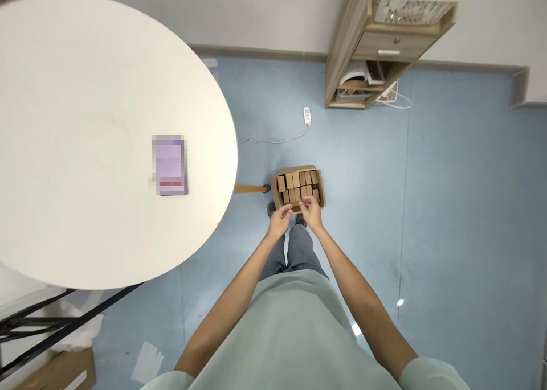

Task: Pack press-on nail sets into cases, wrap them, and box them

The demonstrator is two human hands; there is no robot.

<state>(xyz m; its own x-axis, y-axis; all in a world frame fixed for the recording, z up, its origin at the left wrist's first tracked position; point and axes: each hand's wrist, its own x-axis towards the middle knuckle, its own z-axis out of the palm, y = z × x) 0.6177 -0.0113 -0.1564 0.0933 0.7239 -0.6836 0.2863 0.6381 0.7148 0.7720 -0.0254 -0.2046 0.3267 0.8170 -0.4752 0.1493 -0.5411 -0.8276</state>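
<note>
My left hand [280, 219] and my right hand [311, 212] hover close together over the near edge of an open cardboard box [322, 192]. Thumb and fingers are pinched together on each hand. Whatever they may hold is too small to make out. Inside the carton, small brown boxes [296, 180] stand packed in two rows. My right fingers cover part of the near row. The carton appears to be on the floor just ahead of my feet, though its height is hard to judge.
A round white table [106, 82] fills the left, with a blurred purple packet [170, 165] on it. Its wooden leg [251, 189] reaches toward the carton. A white power strip [307, 115] with a cord lies on the blue floor. A wooden cabinet [384, 45] stands at the wall.
</note>
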